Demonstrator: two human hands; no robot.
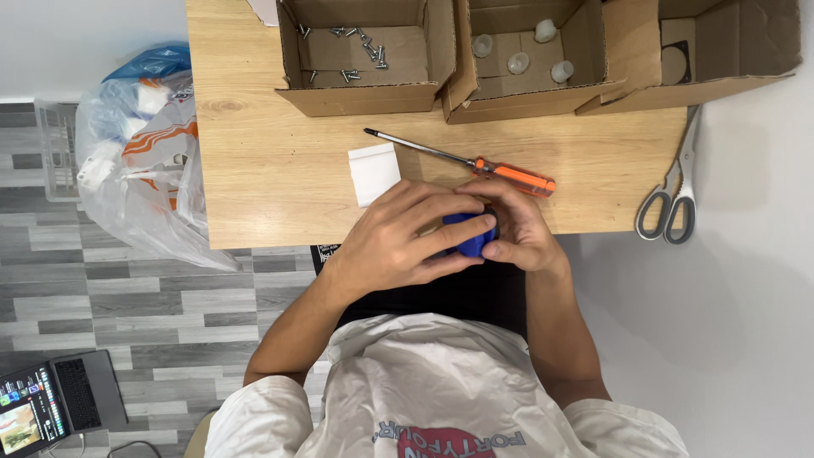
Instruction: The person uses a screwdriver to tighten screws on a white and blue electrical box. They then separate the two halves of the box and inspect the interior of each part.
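My left hand (398, 237) and my right hand (519, 229) meet at the near edge of a wooden table (254, 170). Together they wrap around a small blue object (469, 233), mostly hidden by the fingers. My left fingers lie over its top, my right fingers cup it from the right. An orange-handled screwdriver (475, 163) lies on the table just beyond my hands. A small white square piece (373, 172) rests to the left of it.
Three open cardboard boxes line the far edge: one with several screws (356, 51), one with white caps (526, 55), one with a dark part (687, 51). Scissors (674, 191) hang off the right table edge. A plastic bag (144, 144) and a laptop (59, 403) are on the floor at left.
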